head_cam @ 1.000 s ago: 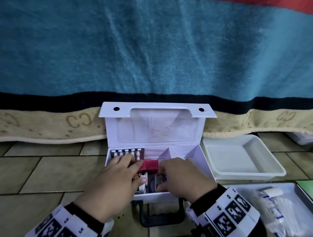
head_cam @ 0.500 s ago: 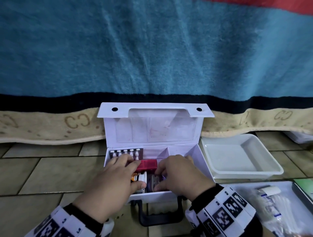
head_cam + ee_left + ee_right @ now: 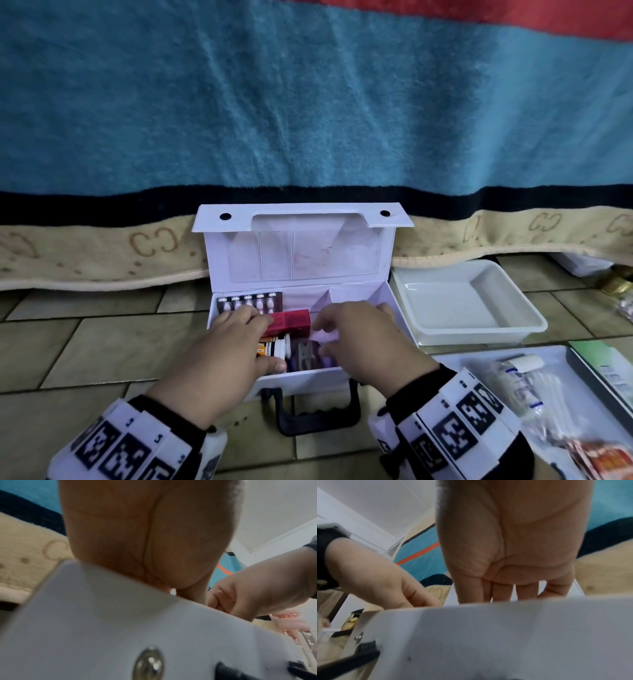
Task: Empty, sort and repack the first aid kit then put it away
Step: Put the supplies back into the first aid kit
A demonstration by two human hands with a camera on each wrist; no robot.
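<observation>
2 hands [image 3: 226, 346] [image 3: 363, 339] reach into 1 open kit [image 3: 301, 253] beside 1 tray [image 3: 534, 325].

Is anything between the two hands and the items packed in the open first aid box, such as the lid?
Nothing visible blocks them. The lid stands upright behind the first aid box, and both the left hand and the right hand are already inside, among the red carton and the packed items. Their fingertips are hidden.

R hand [image 3: 363, 346] lifts a bit off the kit [image 3: 301, 270] contents, fingers now spread above the purple item [image 3: 308, 356]. L hand [image 3: 222, 356] slides slightly toward the near-left, uncovering more of the red box [image 3: 291, 320].
</observation>
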